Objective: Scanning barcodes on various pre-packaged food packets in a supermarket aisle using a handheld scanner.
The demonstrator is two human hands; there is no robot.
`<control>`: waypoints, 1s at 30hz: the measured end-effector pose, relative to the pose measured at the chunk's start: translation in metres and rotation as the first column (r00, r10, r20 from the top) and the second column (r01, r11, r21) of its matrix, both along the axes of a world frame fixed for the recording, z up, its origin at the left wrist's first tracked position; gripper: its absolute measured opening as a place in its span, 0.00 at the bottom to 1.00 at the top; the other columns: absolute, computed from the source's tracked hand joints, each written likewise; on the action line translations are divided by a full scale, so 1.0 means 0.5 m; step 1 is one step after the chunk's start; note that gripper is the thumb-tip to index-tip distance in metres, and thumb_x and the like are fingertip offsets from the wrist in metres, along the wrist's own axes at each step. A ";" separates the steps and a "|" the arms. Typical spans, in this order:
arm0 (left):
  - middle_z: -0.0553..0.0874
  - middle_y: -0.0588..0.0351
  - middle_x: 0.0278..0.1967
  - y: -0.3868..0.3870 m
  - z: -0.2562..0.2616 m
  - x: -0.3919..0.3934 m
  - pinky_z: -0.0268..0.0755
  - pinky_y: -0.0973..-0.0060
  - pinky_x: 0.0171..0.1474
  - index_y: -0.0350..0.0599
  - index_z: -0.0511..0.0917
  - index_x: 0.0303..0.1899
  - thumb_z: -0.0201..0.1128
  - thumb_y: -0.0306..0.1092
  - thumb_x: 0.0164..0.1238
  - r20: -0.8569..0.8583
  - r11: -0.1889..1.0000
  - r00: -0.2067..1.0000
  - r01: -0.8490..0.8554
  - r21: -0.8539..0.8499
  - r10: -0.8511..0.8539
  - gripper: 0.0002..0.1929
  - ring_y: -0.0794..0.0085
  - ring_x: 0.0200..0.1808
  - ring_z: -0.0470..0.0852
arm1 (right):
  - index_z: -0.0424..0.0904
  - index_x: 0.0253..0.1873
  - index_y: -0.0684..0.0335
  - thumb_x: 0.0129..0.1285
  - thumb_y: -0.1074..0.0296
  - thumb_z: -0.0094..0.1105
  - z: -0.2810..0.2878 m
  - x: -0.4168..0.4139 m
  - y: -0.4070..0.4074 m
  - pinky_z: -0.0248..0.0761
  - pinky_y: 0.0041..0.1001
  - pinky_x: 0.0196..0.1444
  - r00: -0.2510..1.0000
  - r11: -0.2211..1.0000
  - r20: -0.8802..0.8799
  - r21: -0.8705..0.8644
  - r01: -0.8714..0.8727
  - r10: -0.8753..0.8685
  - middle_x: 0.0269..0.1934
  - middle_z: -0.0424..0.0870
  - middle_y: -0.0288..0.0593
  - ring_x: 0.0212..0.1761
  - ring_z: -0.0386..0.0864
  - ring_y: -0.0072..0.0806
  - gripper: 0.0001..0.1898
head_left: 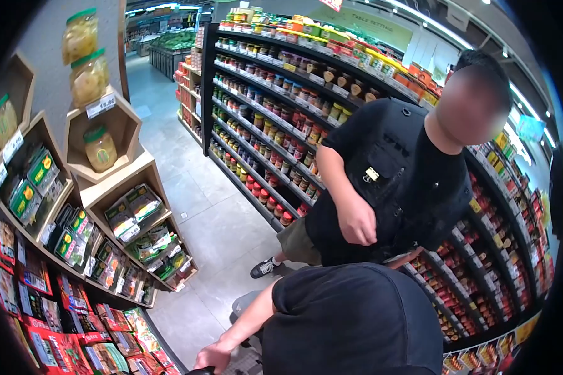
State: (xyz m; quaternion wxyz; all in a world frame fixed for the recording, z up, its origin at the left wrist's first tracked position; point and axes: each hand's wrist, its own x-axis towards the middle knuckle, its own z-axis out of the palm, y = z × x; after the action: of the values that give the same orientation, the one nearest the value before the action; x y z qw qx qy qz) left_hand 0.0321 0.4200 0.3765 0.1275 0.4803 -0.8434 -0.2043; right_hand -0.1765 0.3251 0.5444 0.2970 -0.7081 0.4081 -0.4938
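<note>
At the bottom left, my right hand (213,357) is closed on a black handle (201,371), cut off by the picture's edge. My bare forearm runs down to it from a black short sleeve. A grey mesh surface (244,363) shows beside the handle. My left hand is out of view. Close in front stands another person (384,173) in a black T-shirt and dark pocketed vest with a binder clip (370,175). One of their hands hangs bent before the waist, and it holds nothing that I can see. Their other hand is hidden.
Long black shelves (262,89) of jars run behind the person. At left, wooden shelves (143,161) hold packets, and hexagonal boxes carry lidded jars (100,149). Red food packets (58,349) fill a display at lower left. A tiled aisle (187,201) leads toward a produce stand (171,42).
</note>
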 end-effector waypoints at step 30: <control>0.44 0.24 0.72 0.225 0.107 0.297 0.68 0.53 0.63 0.31 0.53 0.71 0.67 0.36 0.54 0.022 0.888 0.919 -0.387 0.250 0.394 0.44 0.33 0.63 0.67 | 0.76 0.44 0.66 0.56 0.67 0.64 0.169 0.110 0.133 0.75 0.38 0.42 0.959 0.880 -0.253 0.416 0.228 -0.129 0.35 0.82 0.54 0.37 0.82 0.50 0.14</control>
State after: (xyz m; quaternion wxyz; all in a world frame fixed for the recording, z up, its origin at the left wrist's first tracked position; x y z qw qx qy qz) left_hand 0.1804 0.5327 0.4300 0.1171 0.6491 -0.6952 -0.2857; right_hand -0.1216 0.3917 0.6288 0.3560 -0.6313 0.6031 -0.3331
